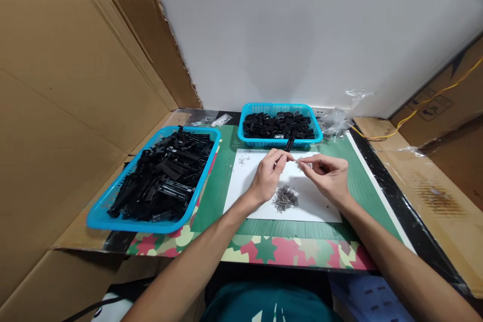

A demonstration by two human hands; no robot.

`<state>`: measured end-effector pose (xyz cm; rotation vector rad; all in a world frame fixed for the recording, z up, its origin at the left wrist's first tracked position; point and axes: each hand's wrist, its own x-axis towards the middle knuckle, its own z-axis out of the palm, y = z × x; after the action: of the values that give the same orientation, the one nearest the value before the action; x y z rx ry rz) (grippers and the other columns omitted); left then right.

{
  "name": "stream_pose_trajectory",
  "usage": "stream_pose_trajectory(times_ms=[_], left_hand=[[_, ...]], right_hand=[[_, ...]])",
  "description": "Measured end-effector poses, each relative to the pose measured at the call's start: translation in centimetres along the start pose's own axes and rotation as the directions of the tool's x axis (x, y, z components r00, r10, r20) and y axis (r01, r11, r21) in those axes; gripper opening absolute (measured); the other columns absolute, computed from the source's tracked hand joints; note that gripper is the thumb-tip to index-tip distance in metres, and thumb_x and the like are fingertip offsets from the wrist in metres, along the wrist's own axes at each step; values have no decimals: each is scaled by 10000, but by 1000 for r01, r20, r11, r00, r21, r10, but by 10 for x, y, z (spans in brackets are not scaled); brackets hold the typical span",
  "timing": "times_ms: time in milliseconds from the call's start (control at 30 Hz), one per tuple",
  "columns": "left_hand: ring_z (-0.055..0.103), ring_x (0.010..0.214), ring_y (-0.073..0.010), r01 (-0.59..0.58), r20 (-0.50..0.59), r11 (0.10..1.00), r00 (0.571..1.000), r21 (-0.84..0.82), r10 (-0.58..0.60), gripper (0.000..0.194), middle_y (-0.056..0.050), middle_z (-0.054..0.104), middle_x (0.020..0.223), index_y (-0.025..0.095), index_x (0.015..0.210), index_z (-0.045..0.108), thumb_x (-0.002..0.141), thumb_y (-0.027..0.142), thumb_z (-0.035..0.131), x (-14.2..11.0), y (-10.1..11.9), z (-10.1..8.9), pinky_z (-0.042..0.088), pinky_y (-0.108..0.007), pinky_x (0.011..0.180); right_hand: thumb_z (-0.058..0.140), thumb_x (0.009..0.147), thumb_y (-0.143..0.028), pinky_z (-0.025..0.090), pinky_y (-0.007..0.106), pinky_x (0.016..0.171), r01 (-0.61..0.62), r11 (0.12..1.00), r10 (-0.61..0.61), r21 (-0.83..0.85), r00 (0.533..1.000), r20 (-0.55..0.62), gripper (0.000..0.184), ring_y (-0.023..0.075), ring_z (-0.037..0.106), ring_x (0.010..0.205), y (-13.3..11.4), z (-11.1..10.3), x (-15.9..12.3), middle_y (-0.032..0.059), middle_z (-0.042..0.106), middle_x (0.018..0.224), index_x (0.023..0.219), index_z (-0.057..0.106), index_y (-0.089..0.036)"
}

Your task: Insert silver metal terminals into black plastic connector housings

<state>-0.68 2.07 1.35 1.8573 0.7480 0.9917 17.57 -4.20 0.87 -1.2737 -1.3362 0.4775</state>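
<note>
My left hand [269, 173] is closed around a narrow black plastic part [290, 144], whose end sticks up past the fingers. Close by on the right, my right hand [327, 173] pinches with thumb and forefinger. A tiny shiny metal piece [297, 161] shows at those fingertips, too small to name. Both hands are over a white sheet [317, 211]. On the sheet, below the hands, lies a pile of small silvery metal pieces [286, 198]. More small pieces [244, 160] are scattered at the sheet's upper left, and others lie partly hidden behind my right fingers.
A blue basket [143, 228] of long black parts stands at the left. Another blue basket [281, 143] of black pieces is at the back. Clear plastic bags [334, 123] lie beside it. Cardboard [75, 85] walls the left side; a yellow cable [405, 123] runs at the right.
</note>
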Motion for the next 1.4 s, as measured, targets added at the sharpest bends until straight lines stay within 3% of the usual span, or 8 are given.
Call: stream_pose_trajectory(times_ms=[100, 267, 367, 600, 800, 933, 1233, 1400], left_hand=[[614, 899, -172, 47, -38, 996, 998, -82, -50, 236, -54, 662, 1050, 222, 1160, 624, 1047, 415, 549, 1, -6, 3, 478, -308, 811], [649, 832, -152, 98, -110, 972, 986, -212, -123, 532, -36, 693, 1009, 241, 1238, 501, 873, 482, 803, 2, -9, 5, 510, -285, 766], [638, 750, -138, 86, -118, 972, 986, -219, -114, 593, -40, 727, 966, 218, 1228, 576, 804, 528, 853, 3, -7, 4, 513, -274, 702], [719, 866, -190, 38, -128, 976, 989, -213, -66, 507, -103, 782, 1051, 161, 1092, 758, 766, 531, 879, 5, -6, 4, 569, -281, 731], [615, 683, -131, 38, -135, 989, 989, -144, -58, 436, -85, 802, 979, 181, 1112, 818, 803, 486, 862, 5, -8, 2, 499, -255, 613], [573, 673, -124, 16, -108, 991, 994, -132, -30, 404, -82, 800, 981, 198, 1130, 828, 830, 468, 845, 5, -8, 1, 468, -256, 608], [562, 696, -125, -15, -82, 992, 997, -123, 5, 378, -67, 781, 977, 225, 1172, 817, 859, 436, 827, 4, -10, 2, 447, -258, 630], [569, 698, -129, 22, -85, 991, 996, -130, -33, 374, -75, 790, 1018, 222, 1177, 814, 858, 416, 830, 4, -8, 3, 457, -258, 630]], right_hand=[[781, 866, -425, 262, 286, 524, 11, 1000, -11, -3, 1000, -11, 238, 114, 297, 541, 1, -1, 2, -49, 354, 546, 856, 840, -195], [732, 919, -357, 320, 288, 523, 121, 987, -120, -102, 993, 17, 200, 117, 372, 526, 1, -3, 5, -17, 520, 566, 903, 847, -194], [687, 949, -279, 356, 284, 535, 259, 946, -249, -196, 966, 74, 178, 120, 423, 524, 1, -4, 6, -1, 579, 592, 941, 844, -194], [701, 941, -138, 328, 244, 501, 494, 846, -490, -200, 869, 71, 137, 98, 427, 502, 3, -1, 5, -50, 504, 565, 988, 813, -202], [679, 948, -95, 327, 234, 499, 555, 793, -534, -250, 832, 151, 143, 89, 428, 509, 9, -3, 5, -49, 526, 601, 1000, 782, -180], [658, 954, -86, 323, 232, 493, 607, 733, -578, -307, 794, 190, 153, 81, 443, 500, 11, -5, 5, -37, 571, 616, 1006, 774, -171], [676, 952, -134, 357, 227, 504, 552, 775, -534, -307, 832, 149, 105, 82, 460, 489, 4, -4, 7, -33, 605, 603, 922, 758, -194], [645, 963, -111, 341, 232, 497, 578, 751, -547, -317, 815, 191, 133, 80, 454, 482, 3, -7, 7, -31, 605, 611, 944, 757, -182]])
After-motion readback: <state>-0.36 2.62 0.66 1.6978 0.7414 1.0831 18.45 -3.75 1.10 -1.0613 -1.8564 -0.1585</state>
